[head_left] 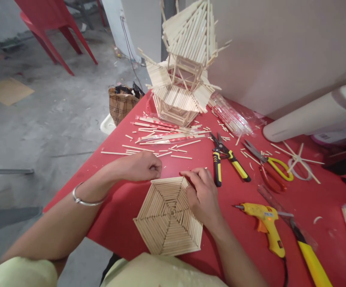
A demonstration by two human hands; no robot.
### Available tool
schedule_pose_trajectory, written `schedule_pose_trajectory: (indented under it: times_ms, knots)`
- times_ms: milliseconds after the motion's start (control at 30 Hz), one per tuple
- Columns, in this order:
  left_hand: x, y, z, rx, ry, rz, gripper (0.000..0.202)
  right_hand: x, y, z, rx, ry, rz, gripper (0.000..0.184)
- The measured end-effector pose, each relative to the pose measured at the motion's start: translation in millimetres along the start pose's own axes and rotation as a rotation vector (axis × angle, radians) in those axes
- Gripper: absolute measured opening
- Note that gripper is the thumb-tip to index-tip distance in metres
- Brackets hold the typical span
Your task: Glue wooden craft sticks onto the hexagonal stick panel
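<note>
A hexagonal panel of thin wooden sticks [163, 235], laid in rings around its centre, lies on the red table before me. My right hand [202, 193] grips its far right edge, thumb over the sticks and fingers curled at the rim. By the far left corner of the panel is my left hand [144, 165], its fingers curled closed; whatever they may hold is hidden. Beyond the hands, loose sticks [181, 157] are scattered, some cut short. Yellow-and-black cutters [231, 159] rest to the right of my right hand.
A tiered stick-built pagoda model [187, 75] stands at the table's far end. On the right lie a yellow glue gun [265, 223], pliers with red and yellow handles [270, 165], a yellow-handled tool [310, 259] and a star of sticks [298, 158]. A large white cylinder [310, 113] is behind them.
</note>
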State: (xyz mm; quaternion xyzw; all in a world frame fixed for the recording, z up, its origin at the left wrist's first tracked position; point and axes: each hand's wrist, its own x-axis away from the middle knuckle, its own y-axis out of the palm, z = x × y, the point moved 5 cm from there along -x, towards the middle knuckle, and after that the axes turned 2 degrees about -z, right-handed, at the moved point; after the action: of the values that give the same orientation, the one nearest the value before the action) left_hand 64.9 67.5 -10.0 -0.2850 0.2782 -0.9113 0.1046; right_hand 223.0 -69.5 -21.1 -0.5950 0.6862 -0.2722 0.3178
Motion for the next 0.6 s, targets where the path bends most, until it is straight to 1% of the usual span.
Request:
schedule_pose_trajectory:
  times_ms: [133,267,400,600]
  knots:
    - [7.4,-5.5,-6.5,-0.054,-0.027,-0.035,0.016,0.0,-0.5,0.4,0.0,0.011,-0.003,0.041]
    - [10.3,-5.4,-8.4,-0.043,0.0,-0.091,0.018,0.6,0.9,1.9,0.001,0.004,-0.003,0.04]
    - [11.1,-5.8,-7.5,-0.028,0.028,-0.103,0.017,0.9,1.9,2.6,0.009,-0.019,0.008,0.04]
    - [11.3,-6.0,-5.8,-0.028,0.019,-0.092,0.017,0.9,1.8,1.2,0.014,-0.033,0.013,0.039]
